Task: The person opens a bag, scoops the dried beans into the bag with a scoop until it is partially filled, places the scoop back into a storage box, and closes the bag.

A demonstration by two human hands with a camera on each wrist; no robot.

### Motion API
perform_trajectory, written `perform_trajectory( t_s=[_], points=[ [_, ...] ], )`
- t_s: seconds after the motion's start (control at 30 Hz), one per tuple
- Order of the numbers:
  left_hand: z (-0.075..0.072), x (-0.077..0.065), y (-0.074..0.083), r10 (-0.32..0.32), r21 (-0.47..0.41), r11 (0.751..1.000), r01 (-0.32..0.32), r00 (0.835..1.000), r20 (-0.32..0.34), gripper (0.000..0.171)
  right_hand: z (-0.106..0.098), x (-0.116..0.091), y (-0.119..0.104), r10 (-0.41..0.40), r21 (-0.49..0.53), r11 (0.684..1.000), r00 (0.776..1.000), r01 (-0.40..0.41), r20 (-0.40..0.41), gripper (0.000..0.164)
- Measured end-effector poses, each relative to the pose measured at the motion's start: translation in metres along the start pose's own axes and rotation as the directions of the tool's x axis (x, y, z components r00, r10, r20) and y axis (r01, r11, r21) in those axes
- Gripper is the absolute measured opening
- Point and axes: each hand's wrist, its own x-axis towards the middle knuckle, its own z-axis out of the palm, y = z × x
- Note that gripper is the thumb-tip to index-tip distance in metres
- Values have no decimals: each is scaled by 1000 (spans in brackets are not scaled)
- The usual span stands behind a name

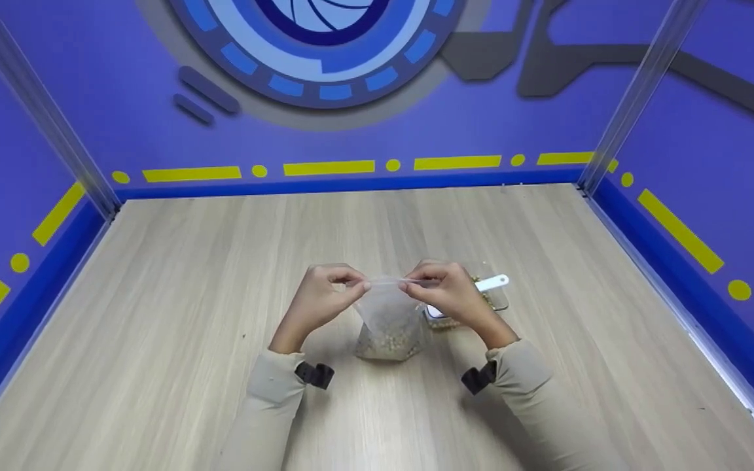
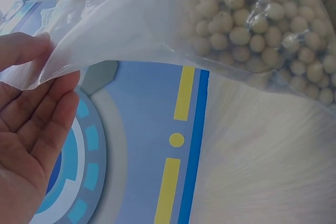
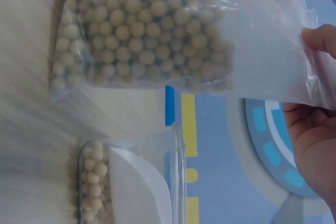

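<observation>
A clear plastic zip bag (image 1: 387, 320) stands on the table, its lower part filled with round beige beans (image 3: 142, 30) that look like soybeans. My left hand (image 1: 328, 294) pinches the bag's top edge at the left corner between thumb and fingers. At the opposite corner my right hand (image 1: 446, 292) pinches the same edge, so the top is stretched between the two. In the left wrist view the bag's upper part (image 2: 121, 24) is bare of beans and narrows toward the thumb.
Partly behind the right hand sits a clear container (image 1: 442, 322) holding more beans, with a white scoop (image 1: 493, 282) lying in it, handle over the rim. The wooden table (image 1: 187, 294) is bounded by blue-purple panels (image 1: 324, 144) at the back and sides.
</observation>
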Motion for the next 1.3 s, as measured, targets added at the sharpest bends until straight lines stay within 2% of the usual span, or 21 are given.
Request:
perform_trajectory(
  t_s=[0.37, 0.63, 0.9, 1.1, 1.3],
  points=[
    [-6, 0, -5, -39, 32, 999, 40, 999, -34, 6, -12, -4, 12, -25, -69, 997, 999, 22, -38, 8],
    [-9, 1, -8, -67, 69, 995, 73, 995, -79, 6, -18, -5, 17, 6, -27, 1000, 999, -7, -51, 9],
    [-11, 3, -11, -125, 65, 989, 135, 983, -137, 10, -19, -6, 18, 50, 5, 999, 998, -50, -40, 12],
    [-13, 3, -13, -181, 35, 981, 189, 970, -162, 10, -18, -2, 20, 47, 7, 999, 998, -47, -38, 12],
    [-15, 7, -17, -228, 25, 971, 238, 952, -204, 11, -13, 7, 50, 74, -27, 997, 997, -75, -31, 15]
  ],
)
